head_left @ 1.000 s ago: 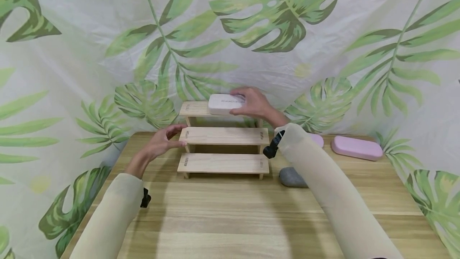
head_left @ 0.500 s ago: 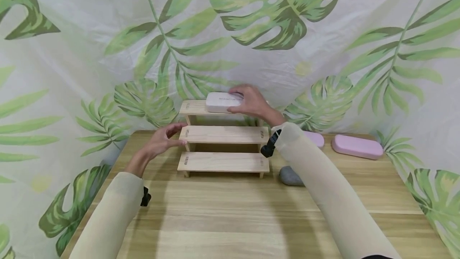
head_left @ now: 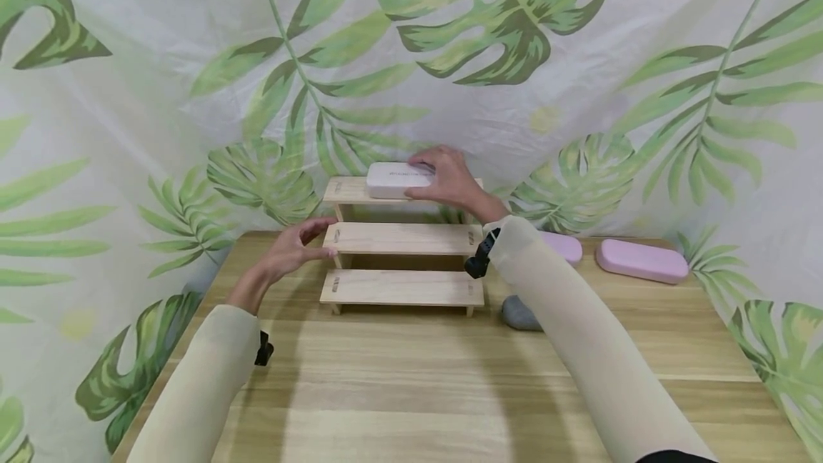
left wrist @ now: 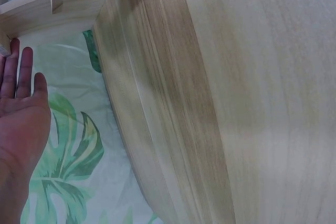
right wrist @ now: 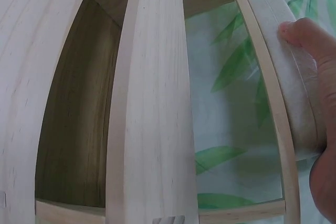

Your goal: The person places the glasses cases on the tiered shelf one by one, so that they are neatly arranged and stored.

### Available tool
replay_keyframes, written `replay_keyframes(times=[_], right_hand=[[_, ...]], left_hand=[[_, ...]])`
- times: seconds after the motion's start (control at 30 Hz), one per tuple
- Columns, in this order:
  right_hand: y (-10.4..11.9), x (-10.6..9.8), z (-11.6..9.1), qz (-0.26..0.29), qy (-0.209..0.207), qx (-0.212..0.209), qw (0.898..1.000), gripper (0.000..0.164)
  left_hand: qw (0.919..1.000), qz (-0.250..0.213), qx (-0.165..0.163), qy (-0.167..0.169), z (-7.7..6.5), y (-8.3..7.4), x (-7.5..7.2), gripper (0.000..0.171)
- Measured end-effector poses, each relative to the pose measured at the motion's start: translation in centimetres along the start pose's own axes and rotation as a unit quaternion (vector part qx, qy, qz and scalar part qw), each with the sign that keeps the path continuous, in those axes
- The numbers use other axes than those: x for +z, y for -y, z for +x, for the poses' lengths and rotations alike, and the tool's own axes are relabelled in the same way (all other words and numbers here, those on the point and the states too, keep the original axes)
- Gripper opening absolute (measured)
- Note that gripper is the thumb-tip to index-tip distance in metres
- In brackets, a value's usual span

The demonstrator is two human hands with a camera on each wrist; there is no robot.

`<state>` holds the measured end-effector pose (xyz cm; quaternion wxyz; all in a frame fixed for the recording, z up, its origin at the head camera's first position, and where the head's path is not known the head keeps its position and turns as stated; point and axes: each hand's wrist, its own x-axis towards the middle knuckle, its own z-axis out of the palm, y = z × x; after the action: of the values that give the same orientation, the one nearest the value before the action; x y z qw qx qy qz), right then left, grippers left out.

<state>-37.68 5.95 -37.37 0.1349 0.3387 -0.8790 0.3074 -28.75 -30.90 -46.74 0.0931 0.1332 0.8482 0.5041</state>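
Note:
A three-tier wooden rack [head_left: 401, 238] stands on the wooden table. On its top tier lies a white glasses case [head_left: 392, 178] with a line of small print on its lid. My right hand [head_left: 450, 181] grips the right part of this case, thumb on its front side and fingers over the back. In the right wrist view, the thumb presses the white case [right wrist: 286, 66] just above the top tier's edge. At the rack's left side, my left hand [head_left: 289, 252] touches the end of the middle tier. The left wrist view shows its fingers [left wrist: 24, 72] straight.
A pink glasses case [head_left: 643, 261] lies at the back right of the table [head_left: 398, 391]. A second pink case [head_left: 566, 246] and a grey rounded case [head_left: 519, 313] are partly hidden by the right sleeve. A leaf-printed cloth [head_left: 161, 91] hangs behind.
My right hand has slid the white glasses case slightly left along the top tier. The left hand stays at the rack's side.

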Motion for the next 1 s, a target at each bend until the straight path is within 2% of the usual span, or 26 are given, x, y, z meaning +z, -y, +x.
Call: replay_keyframes(times=[0.47, 1.0], right_hand=[[-0.2, -0.4, -0.3, -0.001, -0.001, -0.010, 1.000, 0.066], [-0.3, -2.9, -2.6, 0.015, 0.001, -0.037, 0.999, 0.069]], left_hand=[[0.9998, -0.020, 0.002, 0.004, 0.1, 0.0, 0.0, 0.073], [1.0000, -0.007, 0.001, 0.007, 0.0, -0.4, -0.1, 0.073]])
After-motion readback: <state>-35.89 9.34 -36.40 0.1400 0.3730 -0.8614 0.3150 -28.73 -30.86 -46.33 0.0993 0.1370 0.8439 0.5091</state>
